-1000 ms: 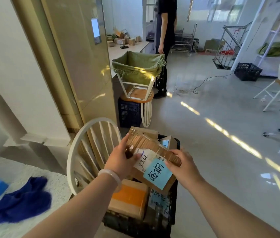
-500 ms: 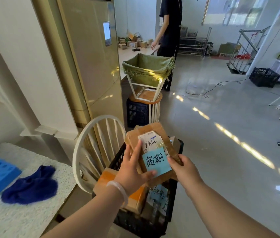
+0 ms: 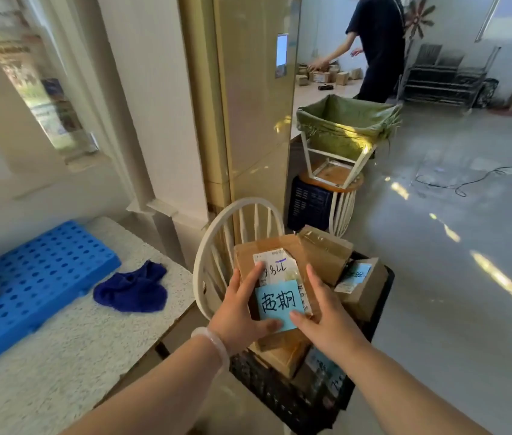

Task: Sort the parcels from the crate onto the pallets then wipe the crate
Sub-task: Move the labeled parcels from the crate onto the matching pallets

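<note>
Left hand (image 3: 242, 312) and right hand (image 3: 326, 318) each clamp one side of a flat cardboard parcel (image 3: 246, 257), thumbs pressed on its lower face. The parcel is held above the black crate (image 3: 279, 400), labelled face turned up to the camera, long axis running away from the wearer. A blue note (image 3: 276, 304) with handwritten characters reads upright; the writing on the white label (image 3: 275, 265) above it appears inverted.

The parcel's near edge is hidden by the hands. The crate's contents are partly covered: a taped parcel (image 3: 326, 252) and a labelled parcel (image 3: 361, 287) show behind.

On the tabletop (image 3: 75, 340) to the left lie a blue pallet (image 3: 35, 287), cut off by the frame, and beside it a blue cloth (image 3: 132, 290). A white chair back (image 3: 217, 246) stands between tabletop and crate. A person (image 3: 377, 48) works at a far counter.
</note>
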